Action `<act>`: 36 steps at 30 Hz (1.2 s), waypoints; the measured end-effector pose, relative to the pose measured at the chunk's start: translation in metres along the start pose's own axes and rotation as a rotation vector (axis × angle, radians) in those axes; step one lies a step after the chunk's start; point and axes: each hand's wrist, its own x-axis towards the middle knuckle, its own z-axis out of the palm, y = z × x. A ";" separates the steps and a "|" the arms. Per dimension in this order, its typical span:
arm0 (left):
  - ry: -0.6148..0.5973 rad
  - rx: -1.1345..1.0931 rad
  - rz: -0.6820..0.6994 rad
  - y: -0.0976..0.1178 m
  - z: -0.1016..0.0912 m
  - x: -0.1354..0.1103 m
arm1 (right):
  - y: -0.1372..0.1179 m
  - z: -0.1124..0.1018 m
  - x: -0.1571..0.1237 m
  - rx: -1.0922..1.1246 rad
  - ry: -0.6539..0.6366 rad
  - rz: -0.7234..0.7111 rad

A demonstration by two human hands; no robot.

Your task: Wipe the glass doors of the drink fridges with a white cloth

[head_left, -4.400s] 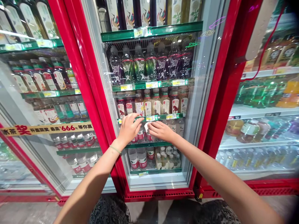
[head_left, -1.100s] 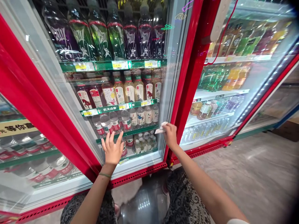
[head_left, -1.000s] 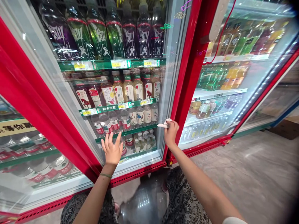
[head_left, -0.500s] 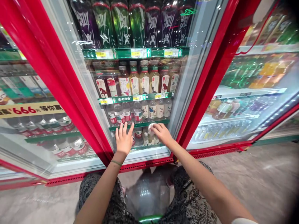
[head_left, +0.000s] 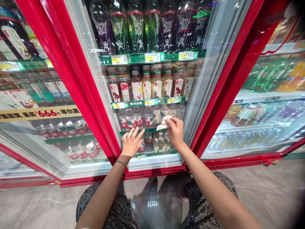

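Before me is the glass door (head_left: 149, 159) of a drinks fridge, with a red frame. My left hand (head_left: 132, 142) is spread at the lower part of the glass, fingers apart and holding nothing; whether the fingertips press on it I cannot tell. A white crumpled tissue (head_left: 164, 123) is pinched in the fingers of my right hand (head_left: 175, 131), to the right of the left one and slightly higher. Behind the hands, inside the fridge, stand water bottles (head_left: 149, 116) with red labels. Part of the lower bottles is hidden by my hands.
Tea bottles (head_left: 157, 86) fill a higher shelf, with large dark bottles (head_left: 152, 28) above. Red door frames (head_left: 78, 79) run on both sides. Another fridge with green bottles (head_left: 271, 73) is at the right. Below lies a grey, shiny floor (head_left: 269, 187).
My right hand has moved up and right relative to the shelves, and more of the tissue shows. My left hand stays spread low on the door. The whole view has shifted a little.
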 end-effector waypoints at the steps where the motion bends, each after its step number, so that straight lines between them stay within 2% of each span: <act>1: 0.023 -0.004 0.014 -0.004 0.001 0.000 | -0.002 0.002 0.003 -0.003 0.070 0.065; 3: 0.062 -0.003 0.024 -0.010 0.003 -0.001 | -0.009 0.009 0.004 0.058 0.079 0.054; 5: 0.091 0.011 0.011 -0.014 0.002 -0.002 | -0.019 0.016 -0.001 0.161 -0.071 -0.115; 7: 0.104 0.021 -0.013 -0.017 0.000 -0.003 | -0.029 0.023 -0.004 0.198 -0.143 -0.164; 11: 0.120 0.015 -0.118 -0.026 -0.009 -0.006 | -0.046 0.036 0.004 0.102 0.035 0.103; 12: 0.117 0.004 -0.144 -0.029 -0.011 -0.006 | -0.050 0.039 0.007 0.109 0.035 0.110; 13: 0.114 -0.011 -0.159 -0.033 -0.013 -0.007 | -0.053 0.042 0.010 0.141 -0.007 0.071; 16: 0.115 -0.044 -0.162 -0.041 -0.015 -0.012 | -0.059 0.047 0.018 0.283 -0.232 -0.169; 17: 0.122 -0.043 -0.158 -0.043 -0.015 -0.014 | -0.060 0.047 0.021 0.301 -0.255 -0.193; 21: 0.158 -0.013 -0.131 -0.048 -0.008 -0.026 | -0.061 0.048 0.032 0.201 -0.065 0.033; 23: 0.189 0.001 -0.122 -0.050 -0.003 -0.031 | -0.065 0.050 0.032 0.205 -0.091 -0.018; 26: 0.239 0.018 -0.115 -0.052 0.005 -0.034 | -0.069 0.054 0.026 0.246 -0.248 -0.285; 28: 0.248 0.017 -0.118 -0.053 0.007 -0.035 | -0.069 0.057 0.024 0.187 -0.214 -0.277; 31: 0.218 -0.009 -0.130 -0.052 0.008 -0.035 | -0.069 0.063 0.024 0.072 -0.031 -0.045; 32: 0.205 -0.023 -0.135 -0.052 0.008 -0.036 | -0.068 0.064 0.024 0.073 -0.021 -0.027; 36: 0.181 -0.067 -0.155 -0.053 0.009 -0.041 | -0.066 0.064 0.027 0.187 -0.219 -0.269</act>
